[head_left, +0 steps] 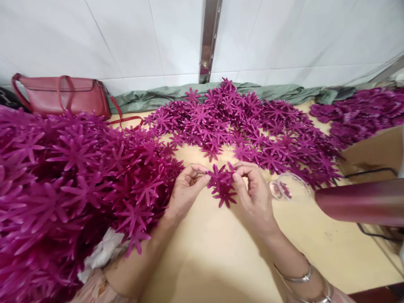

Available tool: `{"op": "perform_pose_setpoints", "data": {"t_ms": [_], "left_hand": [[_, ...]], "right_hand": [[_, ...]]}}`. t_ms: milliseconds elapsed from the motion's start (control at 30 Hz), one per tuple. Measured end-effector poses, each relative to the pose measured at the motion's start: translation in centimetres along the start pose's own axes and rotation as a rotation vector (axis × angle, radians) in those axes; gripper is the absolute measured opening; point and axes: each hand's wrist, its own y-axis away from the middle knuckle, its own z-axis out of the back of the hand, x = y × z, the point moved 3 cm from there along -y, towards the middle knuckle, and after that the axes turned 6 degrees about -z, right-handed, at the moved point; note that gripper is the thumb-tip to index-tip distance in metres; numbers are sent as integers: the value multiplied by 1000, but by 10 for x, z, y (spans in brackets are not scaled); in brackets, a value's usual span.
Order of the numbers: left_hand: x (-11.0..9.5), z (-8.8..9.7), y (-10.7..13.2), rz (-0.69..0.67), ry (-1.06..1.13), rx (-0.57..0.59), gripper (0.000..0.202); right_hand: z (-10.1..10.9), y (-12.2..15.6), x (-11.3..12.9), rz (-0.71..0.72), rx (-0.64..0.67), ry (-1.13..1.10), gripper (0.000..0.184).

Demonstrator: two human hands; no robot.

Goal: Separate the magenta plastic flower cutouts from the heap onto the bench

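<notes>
My left hand [186,191] and my right hand [254,193] meet over the middle of a pale wooden table [214,252]. Both pinch a small stack of magenta fabric flower petals [221,185] between fingertips and thumbs; the lowest petal hangs beneath my fingers. A big heap of the same star-shaped petals [63,181] fills the left side and touches my left wrist. Another spread of petals [240,122] lies flat just beyond my hands.
A small clear glass [288,187] lies right of my right hand. A dark red tube-like object [362,202] juts in from the right, beside a cardboard box [375,151]. A red handbag [63,94] and green cloth [151,99] sit against the white tiled wall.
</notes>
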Motion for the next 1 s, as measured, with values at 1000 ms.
{"op": "perform_pose_setpoints", "data": {"t_ms": [1000], "left_hand": [[1, 1, -2, 66, 99, -100, 36]], "right_hand": [[-5, -2, -13, -306, 48, -380, 7]]}}
